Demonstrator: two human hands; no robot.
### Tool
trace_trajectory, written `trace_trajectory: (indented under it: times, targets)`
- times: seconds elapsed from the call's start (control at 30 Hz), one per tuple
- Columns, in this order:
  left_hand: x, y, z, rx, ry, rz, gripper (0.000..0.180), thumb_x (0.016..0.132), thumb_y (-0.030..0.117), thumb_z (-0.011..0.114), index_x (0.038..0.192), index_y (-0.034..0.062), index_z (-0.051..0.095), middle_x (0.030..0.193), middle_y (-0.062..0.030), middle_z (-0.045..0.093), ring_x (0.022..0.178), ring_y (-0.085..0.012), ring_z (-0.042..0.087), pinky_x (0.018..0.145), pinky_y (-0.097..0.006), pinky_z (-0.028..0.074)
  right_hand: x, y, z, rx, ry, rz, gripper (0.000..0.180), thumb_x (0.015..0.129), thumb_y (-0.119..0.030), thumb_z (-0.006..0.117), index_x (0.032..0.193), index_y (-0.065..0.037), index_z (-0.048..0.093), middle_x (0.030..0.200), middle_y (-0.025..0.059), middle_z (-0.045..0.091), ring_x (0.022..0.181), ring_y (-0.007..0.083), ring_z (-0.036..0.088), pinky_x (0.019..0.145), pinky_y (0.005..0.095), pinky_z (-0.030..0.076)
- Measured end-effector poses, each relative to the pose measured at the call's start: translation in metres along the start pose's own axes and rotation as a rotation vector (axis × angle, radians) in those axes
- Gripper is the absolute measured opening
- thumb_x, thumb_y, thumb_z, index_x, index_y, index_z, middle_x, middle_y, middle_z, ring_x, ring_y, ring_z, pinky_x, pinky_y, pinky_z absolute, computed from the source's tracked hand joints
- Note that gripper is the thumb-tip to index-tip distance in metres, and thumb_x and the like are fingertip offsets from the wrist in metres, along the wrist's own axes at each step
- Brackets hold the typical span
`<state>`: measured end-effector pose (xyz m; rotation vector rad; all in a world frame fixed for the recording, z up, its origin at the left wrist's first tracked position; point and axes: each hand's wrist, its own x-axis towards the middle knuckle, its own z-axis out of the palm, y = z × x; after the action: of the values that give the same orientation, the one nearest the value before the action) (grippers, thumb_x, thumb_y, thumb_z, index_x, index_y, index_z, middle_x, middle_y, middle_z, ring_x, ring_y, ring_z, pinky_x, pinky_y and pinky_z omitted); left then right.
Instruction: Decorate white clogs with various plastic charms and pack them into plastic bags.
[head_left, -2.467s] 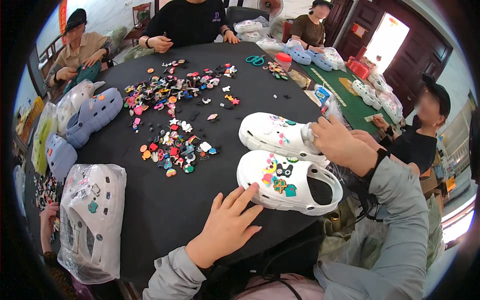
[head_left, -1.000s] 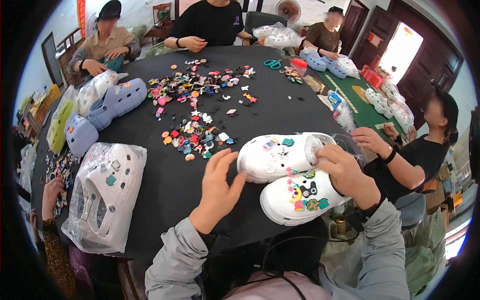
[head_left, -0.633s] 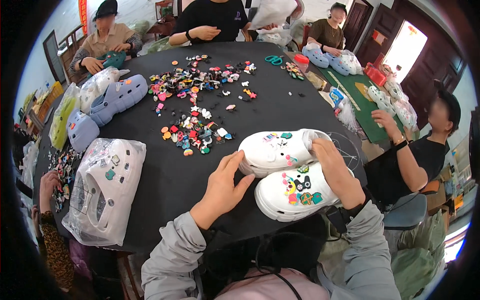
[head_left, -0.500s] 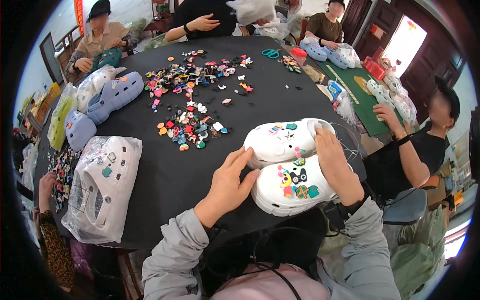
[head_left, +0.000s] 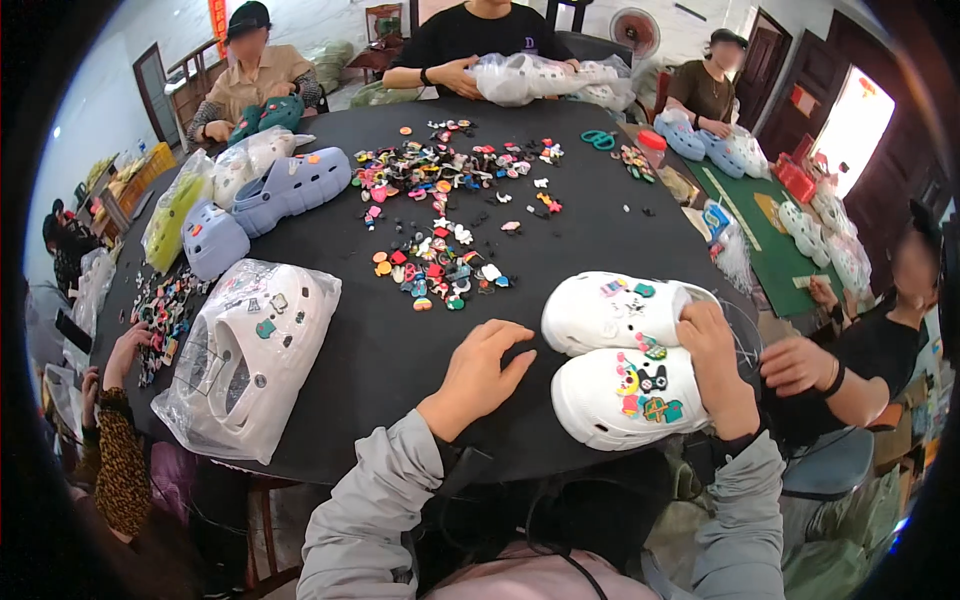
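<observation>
Two white clogs lie side by side at the table's near right, toes to the left. The near white clog (head_left: 590, 405) carries several colourful charms, among them a black game controller. Fewer charms sit on the far white clog (head_left: 580, 318). My right hand (head_left: 714, 362) grips the pair near the openings; its fingertips reach the far clog's opening and are partly hidden. My left hand (head_left: 478, 378) hovers just left of the toes, apart from them, fingers spread and nothing held.
Loose charms (head_left: 440, 180) lie in piles across the black table (head_left: 560, 230). A bagged white clog pair (head_left: 285, 350) stands at left, with lavender clogs (head_left: 295, 190) behind. Teal scissors (head_left: 599, 140) lie at the back. A co-worker's hand (head_left: 800, 368) is close to my right; other people sit around.
My left hand has come off the clog toes and opened. My right hand stays on the clogs. The view has shifted, and the right co-worker's hand has come nearer.
</observation>
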<state>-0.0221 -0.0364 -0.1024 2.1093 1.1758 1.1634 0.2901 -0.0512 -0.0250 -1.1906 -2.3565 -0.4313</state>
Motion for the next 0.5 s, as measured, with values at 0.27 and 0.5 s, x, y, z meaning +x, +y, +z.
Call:
trace_trajectory:
  times: [0.27,0.5]
  targets:
    - [0.016,-0.038,-0.045,0.689,0.387,-0.374,0.049,0.082,0.019,0.069,0.126,0.0042,0.055,0.139,-0.0233,0.043,0.131,-0.0409,0.040,0.099,-0.058,0.039,-0.085,0.072,-0.043,-0.292,-0.071,0.124,0.007,0.077,-0.008,0.055,0.082,-0.004,0.056,0.092,0.0142,0.057,0.087,0.0327,0.056,0.073,0.0420,0.045]
    - [0.010,-0.052,-0.049,0.673,-0.004,-0.431,0.047,0.083,0.035,0.067,0.121,0.0085,0.059,0.139,-0.0173,0.044,0.136,-0.0310,0.034,0.101,-0.066,0.029,-0.090,0.137,-0.039,-0.285,-0.135,0.249,0.015,0.081,-0.015,0.054,0.087,-0.002,0.059,0.094,0.0151,0.060,0.089,0.0346,0.057,0.073,0.0424,0.046]
